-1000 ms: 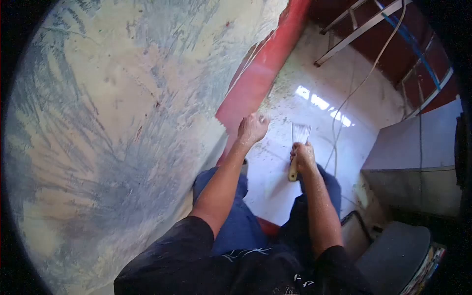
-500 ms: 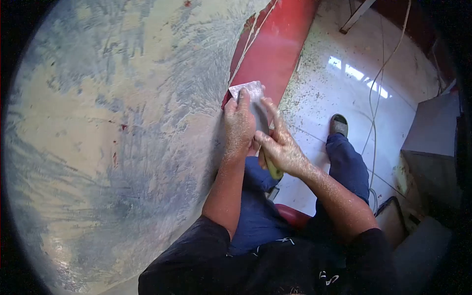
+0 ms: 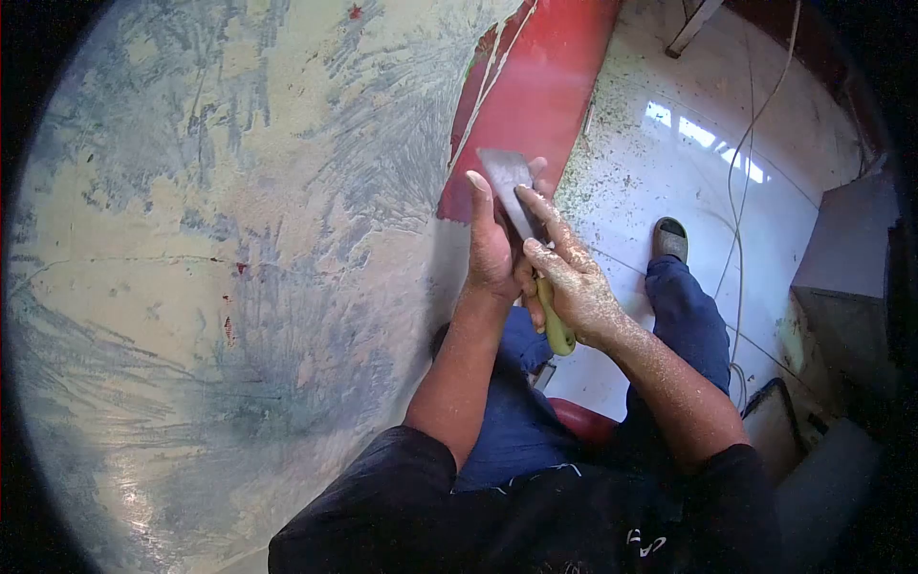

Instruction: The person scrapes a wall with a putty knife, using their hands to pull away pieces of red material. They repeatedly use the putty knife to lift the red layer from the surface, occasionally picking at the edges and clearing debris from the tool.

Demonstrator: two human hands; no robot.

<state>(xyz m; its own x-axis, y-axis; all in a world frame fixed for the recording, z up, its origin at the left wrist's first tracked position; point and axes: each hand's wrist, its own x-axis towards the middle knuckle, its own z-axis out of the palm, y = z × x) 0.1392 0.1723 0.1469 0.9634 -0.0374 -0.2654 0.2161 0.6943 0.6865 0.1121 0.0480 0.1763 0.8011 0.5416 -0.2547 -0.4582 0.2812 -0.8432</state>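
A putty knife with a grey metal blade (image 3: 506, 177) and a yellow-green handle (image 3: 556, 325) is in my right hand (image 3: 579, 285). My right fingers wrap the handle's upper part, with the index finger stretched along the blade. Close beside the blade, my left hand (image 3: 492, 244) is open, thumb raised and apart; its other fingers are partly hidden behind the knife. Pale dust covers both hands and my right forearm. To the left spreads a large surface (image 3: 316, 287) smeared with cream and grey filler, meeting a red painted area (image 3: 535, 86) near the blade tip.
The white tiled floor (image 3: 660, 158) on the right is strewn with small crumbs beside the red edge. A thin cable (image 3: 736, 210) runs across it. A grey box-like object (image 3: 841, 239) stands at the far right. My sandalled foot (image 3: 670, 239) rests on the tiles.
My left thumb has lifted off the blade and that hand has opened. The knife has turned and shifted slightly right, and the pale, speckled patch at its tip no longer shows.
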